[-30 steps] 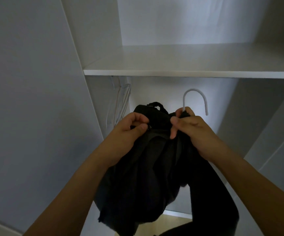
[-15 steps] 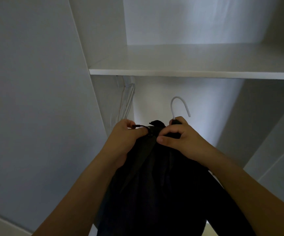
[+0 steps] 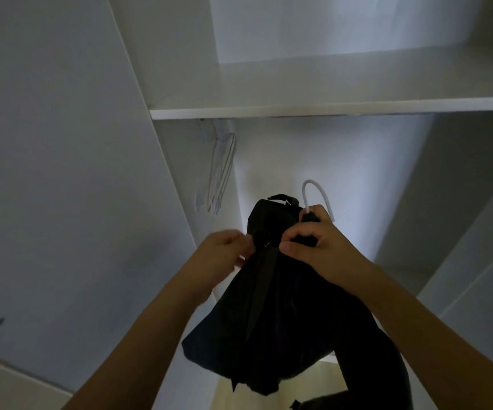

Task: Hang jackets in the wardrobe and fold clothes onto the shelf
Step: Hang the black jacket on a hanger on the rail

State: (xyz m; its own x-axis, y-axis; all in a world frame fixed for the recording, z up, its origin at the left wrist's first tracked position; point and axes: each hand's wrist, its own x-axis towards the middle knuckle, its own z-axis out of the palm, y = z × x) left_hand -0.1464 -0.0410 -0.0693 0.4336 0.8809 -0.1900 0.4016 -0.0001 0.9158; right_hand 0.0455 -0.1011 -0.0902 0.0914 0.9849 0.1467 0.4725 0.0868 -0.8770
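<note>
A black jacket (image 3: 274, 306) hangs in front of me on a white hanger whose hook (image 3: 316, 192) sticks up above the collar. My right hand (image 3: 313, 244) grips the hanger's neck together with the jacket's collar. My left hand (image 3: 224, 253) pinches the jacket's front edge near the zip, a little below the collar; it is blurred. The jacket's body and a sleeve drape down between my forearms. The hanger's arms are hidden inside the jacket.
The white wardrobe shelf (image 3: 328, 109) spans the view above the hands. Several bare white hangers (image 3: 220, 170) hang under it at the left. The wardrobe door (image 3: 47, 173) stands open on the left. Another panel (image 3: 475, 247) is on the right.
Both hands have kept hold of the jacket at the collar. The left hand has shifted slightly down and left along the front edge, and the collar now stands higher between the hands.
</note>
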